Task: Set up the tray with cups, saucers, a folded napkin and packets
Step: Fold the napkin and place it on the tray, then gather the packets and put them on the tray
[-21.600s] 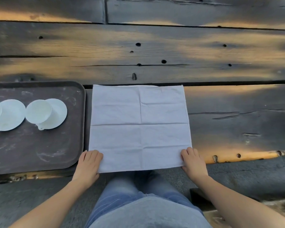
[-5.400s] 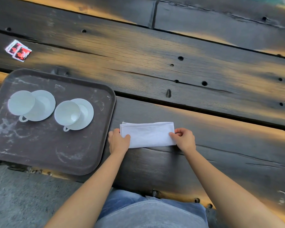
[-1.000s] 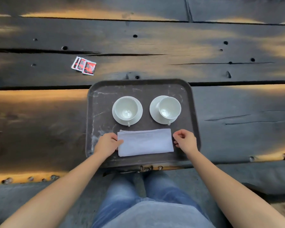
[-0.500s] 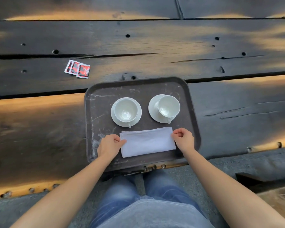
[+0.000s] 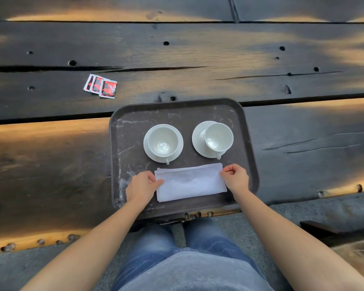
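I saw the folded napkin point(image 5: 190, 182) lying flat on the near part of the tray point(image 5: 251, 164), just in front of the two cups on saucers point(image 5: 163, 143) point(image 5: 213, 139). My left hand point(image 5: 141, 186) pinched its left end, thumb on top; my right hand point(image 5: 235, 178) pinched its far right corner. The packets point(image 5: 100, 86) lay on the wooden table point(image 5: 51, 156), off the tray to its far left.

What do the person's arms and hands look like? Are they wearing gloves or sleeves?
No gloves and no sleeves show: both forearms are bare right up to the frame's edge. The left hand and right hand wear no rings, watch or bracelets that I can see. Below the arms are blue jeans and a grey top.
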